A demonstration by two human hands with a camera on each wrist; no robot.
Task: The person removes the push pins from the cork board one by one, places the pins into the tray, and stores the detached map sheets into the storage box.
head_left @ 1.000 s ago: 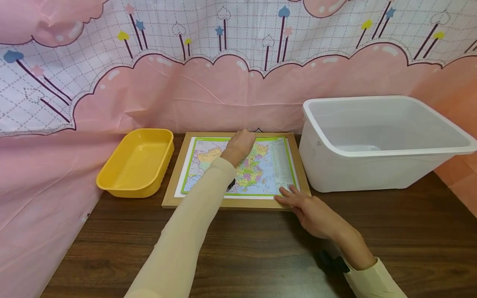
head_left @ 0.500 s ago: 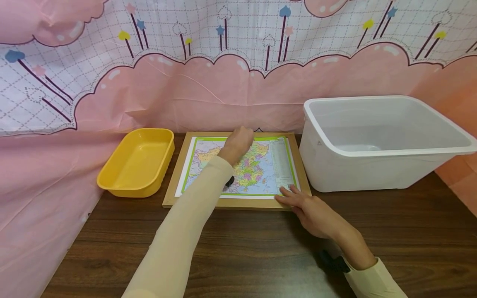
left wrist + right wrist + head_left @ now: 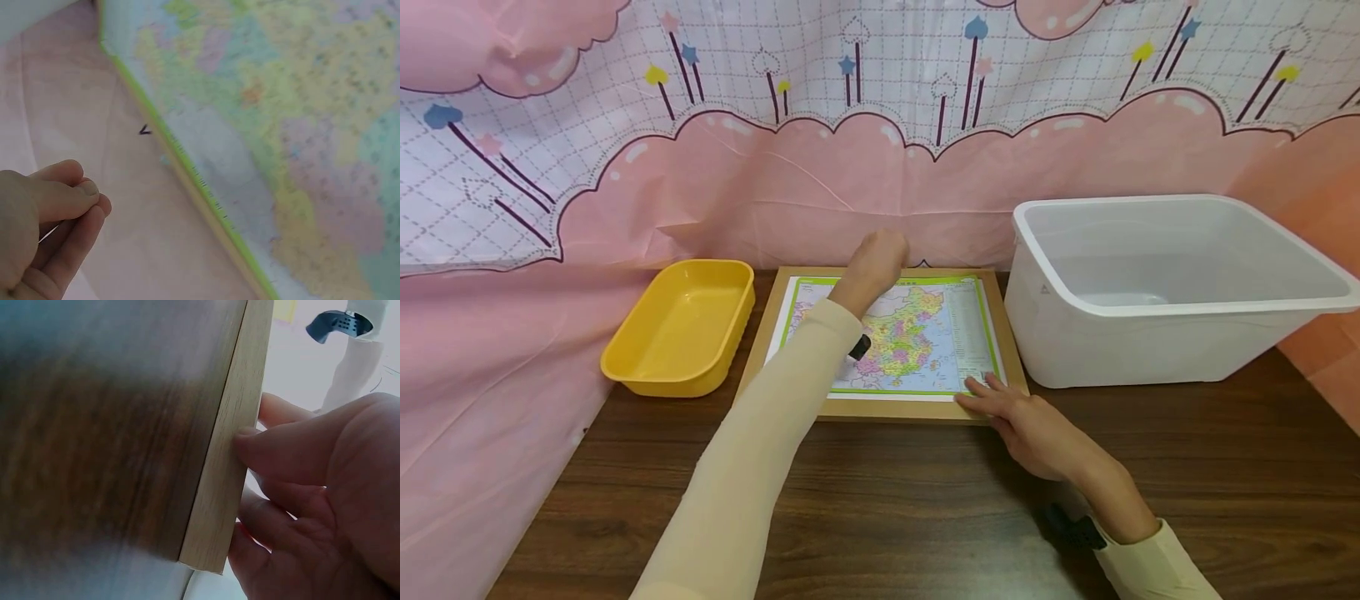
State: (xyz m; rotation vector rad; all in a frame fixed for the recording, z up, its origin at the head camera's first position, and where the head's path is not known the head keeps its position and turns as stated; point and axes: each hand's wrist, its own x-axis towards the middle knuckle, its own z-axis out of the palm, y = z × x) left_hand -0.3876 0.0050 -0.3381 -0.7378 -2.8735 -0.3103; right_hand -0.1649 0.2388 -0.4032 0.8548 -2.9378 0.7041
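A wooden-edged board lies flat on the table, bearing a map with a green border on white paper. My left hand is raised over the board's far edge, apart from it. In the left wrist view the left hand's thumb and fingertips meet in a curl, and nothing can be seen between them. My right hand rests on the board's near right corner with its fingers spread. In the right wrist view, the right hand's thumb touches the wooden side edge.
Left of the board stands a yellow plastic tray. A large white tub stands close at its right. Behind everything hangs a pink patterned cloth. Dark wood tabletop stretches in front.
My left hand has lifted off the map's far edge and shifted slightly left, its forearm following. The right hand stays in place at the corner, and the board has not moved.
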